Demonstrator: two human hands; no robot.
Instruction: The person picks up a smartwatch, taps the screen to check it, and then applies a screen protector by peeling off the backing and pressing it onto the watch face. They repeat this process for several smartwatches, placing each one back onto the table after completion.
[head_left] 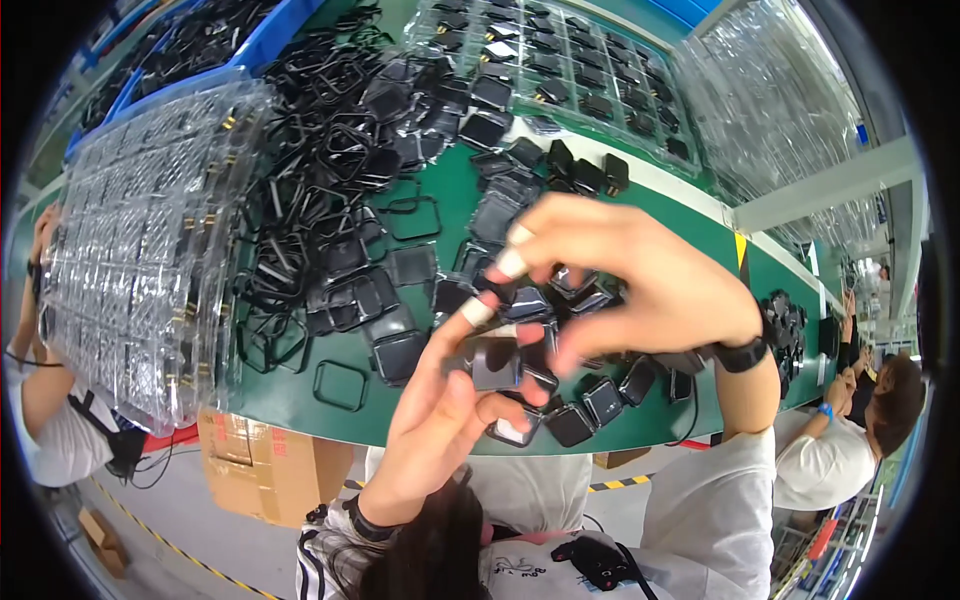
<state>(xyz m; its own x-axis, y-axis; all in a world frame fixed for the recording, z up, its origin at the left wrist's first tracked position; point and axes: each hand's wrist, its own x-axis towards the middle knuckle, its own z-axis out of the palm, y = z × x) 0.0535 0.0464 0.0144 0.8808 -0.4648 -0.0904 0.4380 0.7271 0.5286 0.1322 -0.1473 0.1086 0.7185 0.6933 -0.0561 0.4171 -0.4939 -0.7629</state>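
Above the near edge of the green tabletop (640, 425), your left hand (435, 425) is closed around a dark square case (492, 363), pinching it between thumb and fingers. Your right hand (650, 280), blurred, hangs over the middle of the tabletop, curved and half-open, its thumb well apart from its fingers and empty as far as the blur shows. White wraps cover some of your fingertips. Beneath your hands, loose black cases (602, 400) lie along the tabletop's near edge. On the tabletop's left side you have a heap of black frames (310, 160), then a stack of clear trays (140, 250); along its far side sit filled trays (590, 75) of dark pieces.
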